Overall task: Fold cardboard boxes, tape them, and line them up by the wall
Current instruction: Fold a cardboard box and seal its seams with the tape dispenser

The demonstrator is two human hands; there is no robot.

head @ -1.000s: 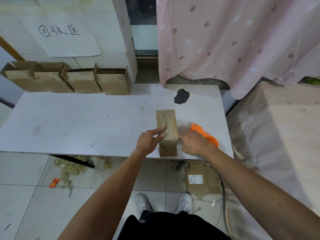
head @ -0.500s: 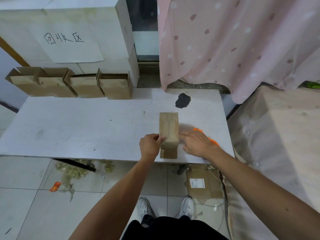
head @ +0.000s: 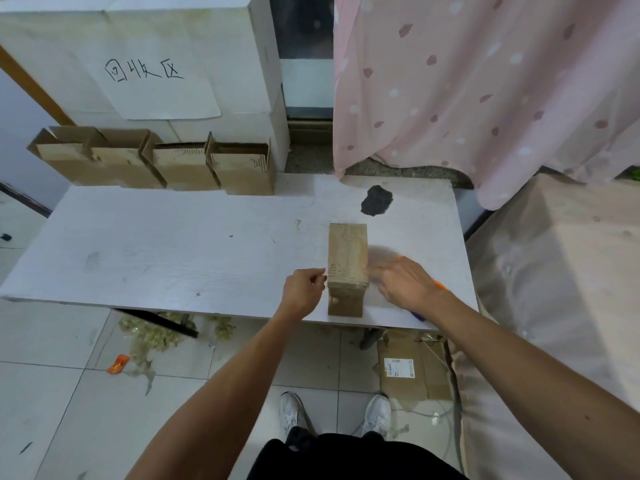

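One cardboard box (head: 347,252) lies lengthwise front-to-back between curled left hand (head: 302,292) and outspread right hand (head: 403,284).

Brown box (head: 347,252) (printed marks), white table (head: 173,251), pink spotted curtain (head: 485,81), seemingly orange dispenser (head: 437,283).

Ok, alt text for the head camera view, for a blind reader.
A left hand and right hand flank a closed cardboard box on a white table, near its front edge. Four open-topped boxes line the back.
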